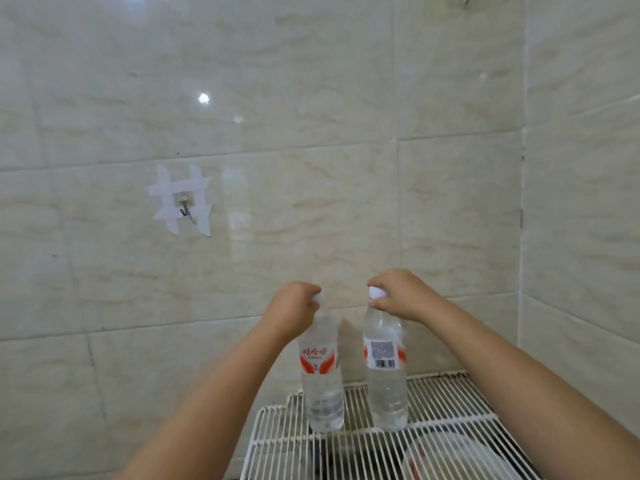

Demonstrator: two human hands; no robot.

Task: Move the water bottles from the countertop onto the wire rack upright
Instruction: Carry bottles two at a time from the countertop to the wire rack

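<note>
Two clear water bottles with red-and-white labels and white caps stand upright over the white wire rack. My left hand grips the cap and neck of the left bottle, whose base is at the rack's near-left part. My right hand pinches the cap of the right bottle, whose barcode faces me. Whether the bottle bases rest on the wires or hover just above them is unclear.
A tiled wall rises directly behind the rack, with a corner wall on the right. A small metal hook fixed with white tape sits on the wall to the left. Under the rack a white container shows through the wires.
</note>
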